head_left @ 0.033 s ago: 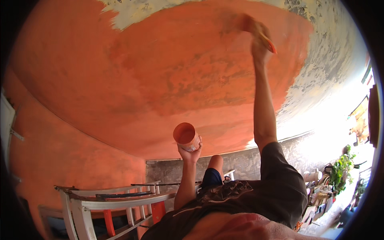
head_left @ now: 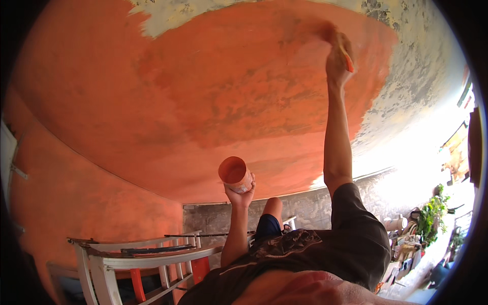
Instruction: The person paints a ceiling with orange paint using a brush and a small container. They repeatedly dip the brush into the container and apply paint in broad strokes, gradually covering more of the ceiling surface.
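Head view: the right hand (head_left: 338,58) is raised at full reach against a curved wall (head_left: 229,91), its grip pressed around the orange handle of a paintbrush (head_left: 347,61). The bristle end is blurred where it meets the surface, so its exact shape cannot be told. The left hand (head_left: 240,190) is held lower, near the middle of the picture, with its grip wrapped around a small paint cup (head_left: 235,172). The cup is tilted with its mouth toward the camera, and it is orange inside and along the rim.

Judging by the wall, most of the work is done. A broad orange coat covers the middle and left of the surface, though it is uneven, with darker, thinner patches showing through in the centre. A pale strip along the top edge (head_left: 168,18) is not yet covered, nor is a mottled grey-and-cream area to the right (head_left: 422,76), just beyond the brush. The brush sits at the border between fresh orange and that bare part.

Below, a white ladder (head_left: 132,254) with orange smears on its rungs stands at the lower left. Potted plants (head_left: 429,218) and assorted clutter lie in bright light at the far right, well apart from the hands.
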`<state>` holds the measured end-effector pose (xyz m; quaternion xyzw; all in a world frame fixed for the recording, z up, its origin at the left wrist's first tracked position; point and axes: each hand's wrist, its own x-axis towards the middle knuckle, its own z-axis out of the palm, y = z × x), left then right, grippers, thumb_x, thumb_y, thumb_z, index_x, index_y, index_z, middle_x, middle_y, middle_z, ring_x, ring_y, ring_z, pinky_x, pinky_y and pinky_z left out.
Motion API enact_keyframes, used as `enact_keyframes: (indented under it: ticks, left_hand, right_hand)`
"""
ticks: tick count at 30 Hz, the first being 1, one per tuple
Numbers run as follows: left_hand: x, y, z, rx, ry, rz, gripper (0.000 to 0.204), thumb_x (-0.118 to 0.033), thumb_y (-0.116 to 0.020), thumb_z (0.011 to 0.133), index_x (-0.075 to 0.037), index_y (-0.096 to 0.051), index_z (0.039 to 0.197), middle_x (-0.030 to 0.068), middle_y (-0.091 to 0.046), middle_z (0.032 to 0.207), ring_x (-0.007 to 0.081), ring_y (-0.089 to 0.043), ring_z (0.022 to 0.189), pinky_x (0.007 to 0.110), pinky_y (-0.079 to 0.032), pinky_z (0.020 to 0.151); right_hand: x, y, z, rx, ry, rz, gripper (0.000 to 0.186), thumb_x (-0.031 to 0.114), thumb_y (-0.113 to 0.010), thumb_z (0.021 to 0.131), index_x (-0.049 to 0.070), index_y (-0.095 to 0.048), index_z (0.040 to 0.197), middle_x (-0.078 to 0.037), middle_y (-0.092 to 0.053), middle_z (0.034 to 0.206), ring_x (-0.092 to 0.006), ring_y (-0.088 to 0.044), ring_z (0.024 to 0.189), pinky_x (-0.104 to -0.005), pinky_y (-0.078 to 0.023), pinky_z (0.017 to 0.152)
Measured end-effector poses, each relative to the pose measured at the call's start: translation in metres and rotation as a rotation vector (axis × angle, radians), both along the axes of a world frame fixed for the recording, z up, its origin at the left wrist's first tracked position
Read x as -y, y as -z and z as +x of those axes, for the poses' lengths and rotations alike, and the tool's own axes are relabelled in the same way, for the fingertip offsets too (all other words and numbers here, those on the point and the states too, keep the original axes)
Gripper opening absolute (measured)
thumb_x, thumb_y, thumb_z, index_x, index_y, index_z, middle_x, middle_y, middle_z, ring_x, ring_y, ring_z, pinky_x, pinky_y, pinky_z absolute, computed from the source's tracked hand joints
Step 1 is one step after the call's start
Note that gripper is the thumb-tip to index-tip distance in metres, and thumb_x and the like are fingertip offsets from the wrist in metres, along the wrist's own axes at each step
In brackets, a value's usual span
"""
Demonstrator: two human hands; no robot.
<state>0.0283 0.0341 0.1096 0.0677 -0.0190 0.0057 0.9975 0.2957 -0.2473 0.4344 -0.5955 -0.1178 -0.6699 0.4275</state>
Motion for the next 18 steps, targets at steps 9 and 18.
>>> enact_keyframes:
  ticks: [9, 18]
  left_hand:
    - [-0.008, -0.019, 0.021, -0.114, -0.126, 0.103, 0.064, -0.058, -0.053, 0.094, -0.005, -0.057, 0.129, 0.0143, -0.063, 0.113, 0.0312, -0.061, 0.099, 0.039, -0.059, 0.074]
    - [-0.03, -0.008, 0.02, -0.185, -0.196, 0.064, 0.061, -0.06, -0.054, 0.094, -0.013, -0.057, 0.132, 0.0114, -0.065, 0.12, 0.0309, -0.064, 0.104, 0.044, -0.056, 0.076]
  right_hand:
    - [-0.202, 0.03, -0.006, -0.115, -0.181, -0.41, 0.057, 0.008, -0.065, 0.081, 0.011, -0.058, 0.137, -0.017, -0.063, 0.123, -0.0364, -0.064, 0.11, -0.047, -0.056, 0.081]
    - [-0.226, 0.005, -0.016, 0.086, -0.445, -0.522, 0.039, 0.006, -0.059, 0.089, 0.008, -0.065, 0.127, -0.014, -0.065, 0.115, -0.0281, -0.066, 0.099, -0.043, -0.055, 0.075]
